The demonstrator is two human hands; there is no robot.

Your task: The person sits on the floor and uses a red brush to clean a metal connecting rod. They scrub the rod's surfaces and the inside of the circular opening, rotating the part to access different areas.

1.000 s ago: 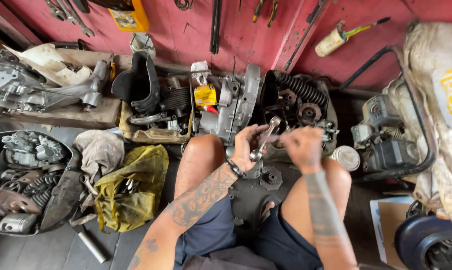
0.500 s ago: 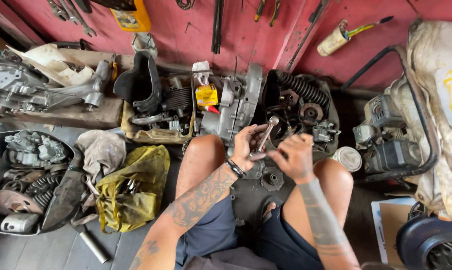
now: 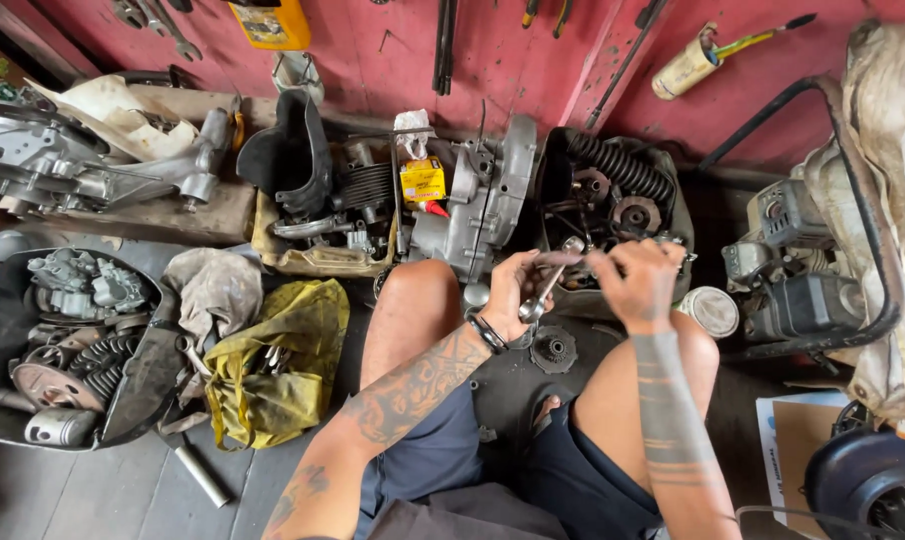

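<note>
One metal connecting rod [image 3: 550,280] is gripped in the left hand [image 3: 510,290], held upright and slightly tilted just in front of the grey engine casing [image 3: 483,205]. The right hand [image 3: 641,282] is closed over the rod's upper end, its fingers pinched there. Both tattooed forearms are raised above the bare knees of a person seated on the dark workshop floor [image 3: 123,490].

One round toothed part [image 3: 554,350] lies on the floor just below the rod. To the right of the casing, one black tub [image 3: 673,170] holds a coil spring and discs. One yellow cloth [image 3: 273,370] with tools is seen well left of the casing, beside one dark tray [image 3: 138,385] of engine parts. Behind the casing, tools are hung on a red wall [image 3: 373,60].
</note>
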